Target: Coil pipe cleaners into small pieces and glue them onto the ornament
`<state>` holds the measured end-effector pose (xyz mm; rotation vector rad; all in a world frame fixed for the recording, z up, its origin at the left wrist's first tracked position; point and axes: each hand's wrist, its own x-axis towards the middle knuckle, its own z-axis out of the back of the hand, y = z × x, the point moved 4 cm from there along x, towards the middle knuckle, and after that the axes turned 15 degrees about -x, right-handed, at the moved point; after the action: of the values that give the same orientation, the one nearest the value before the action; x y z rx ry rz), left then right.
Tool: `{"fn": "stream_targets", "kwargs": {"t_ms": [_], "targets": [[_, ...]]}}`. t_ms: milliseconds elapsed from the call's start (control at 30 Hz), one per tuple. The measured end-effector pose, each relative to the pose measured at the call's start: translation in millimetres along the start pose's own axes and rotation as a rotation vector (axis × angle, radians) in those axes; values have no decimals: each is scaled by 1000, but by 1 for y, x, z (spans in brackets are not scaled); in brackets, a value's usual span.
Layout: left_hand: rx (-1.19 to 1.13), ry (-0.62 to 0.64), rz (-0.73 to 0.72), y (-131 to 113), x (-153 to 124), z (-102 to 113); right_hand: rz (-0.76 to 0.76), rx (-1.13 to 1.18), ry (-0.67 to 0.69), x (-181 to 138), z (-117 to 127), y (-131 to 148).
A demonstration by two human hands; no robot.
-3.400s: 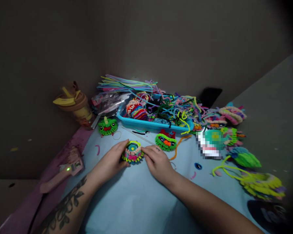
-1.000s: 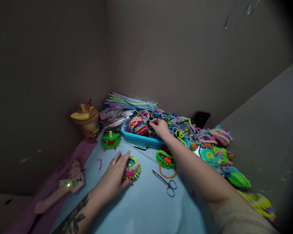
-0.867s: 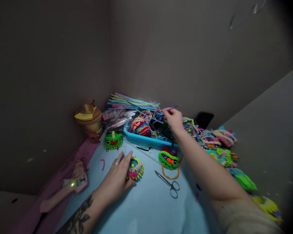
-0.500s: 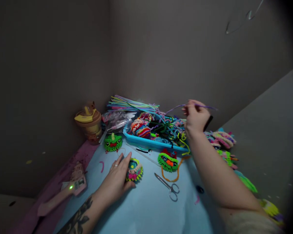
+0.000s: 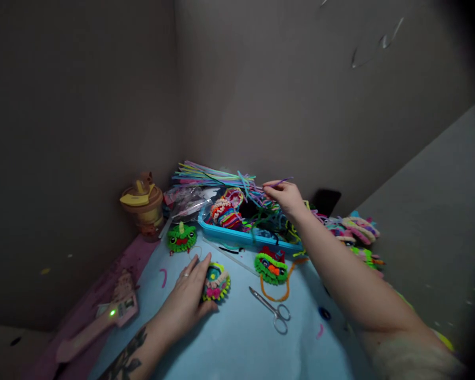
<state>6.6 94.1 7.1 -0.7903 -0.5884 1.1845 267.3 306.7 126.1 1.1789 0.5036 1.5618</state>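
Head view: the right hand (image 5: 287, 196), now swung leftward, pinches a thin purple fuzzy strand (image 5: 284, 181); the half-spread left hand (image 5: 185, 295) touches a round multicoloured fuzzy ornament (image 5: 217, 285).

At the far left stands a brown cup (image 5: 144, 215) with a yellow lid piece, near a clear plastic bag (image 5: 188, 205). A pink tool (image 5: 98, 326) showing a green light lies at the left. A green horned figure (image 5: 181, 239) sits nearer than the bag. Open-handled scissors (image 5: 276, 312) lie on the desk (image 5: 245, 345), nearer than a green figure with a red top (image 5: 269, 269). To the right are a dark disc (image 5: 324, 313), fuzzy colourful pieces (image 5: 362, 230) and, farther back, a black slab (image 5: 326, 201).
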Motion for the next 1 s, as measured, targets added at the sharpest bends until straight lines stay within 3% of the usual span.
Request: {"fn": "stream_targets", "kwargs": {"t_ms": [100, 233, 367, 467, 567, 733, 933, 1000], "targets": [[-4, 8, -2, 1, 0, 0, 64, 142, -102, 11, 3, 17], [5, 22, 3, 0, 0, 0, 274, 366, -365, 22, 31, 49], [1, 14, -6, 0, 0, 1, 349, 283, -488, 13, 46, 63], [7, -29, -28, 2, 1, 2, 370, 114, -537, -11, 50, 67], [10, -62, -32, 5, 2, 3, 378, 20, -520, -44, 52, 73], [36, -57, -53, 8, 2, 1, 386, -99, -316, -84, 54, 81], [48, -51, -65, 7, 2, 1, 531, -529, -324, -78, 56, 72], [55, -58, -66, 6, 2, 2, 545, -758, -198, -73, 41, 62]]}}
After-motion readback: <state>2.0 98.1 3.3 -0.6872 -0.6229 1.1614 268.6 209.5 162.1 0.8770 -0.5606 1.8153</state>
